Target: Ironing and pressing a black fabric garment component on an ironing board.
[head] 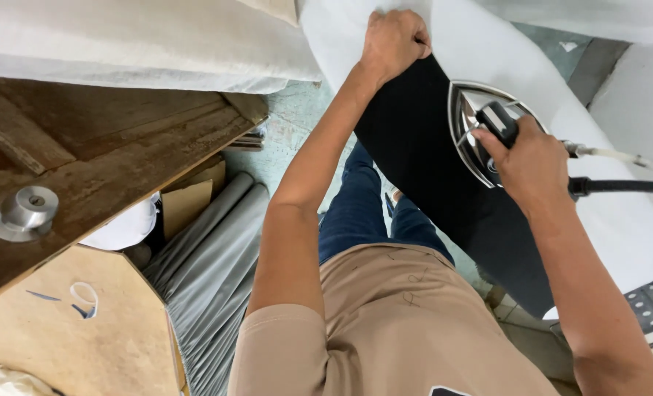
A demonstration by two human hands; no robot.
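Ironing under way, upper middle of frame: right hand (530, 165) has its fingers clamped on the black handle of the iron (480, 132), which sits on the black cloth (422, 147) laid over the white padded board (620, 220). Left hand (394, 40) has fingers closed in a fist, pinning the cloth's far end. The strip near the left hand looks flat; the part toward lower right likely remains to press. The cloth's lower end is cut off behind the right arm, the iron's sole is hidden, and the hose (620, 185) runs out of frame at right.
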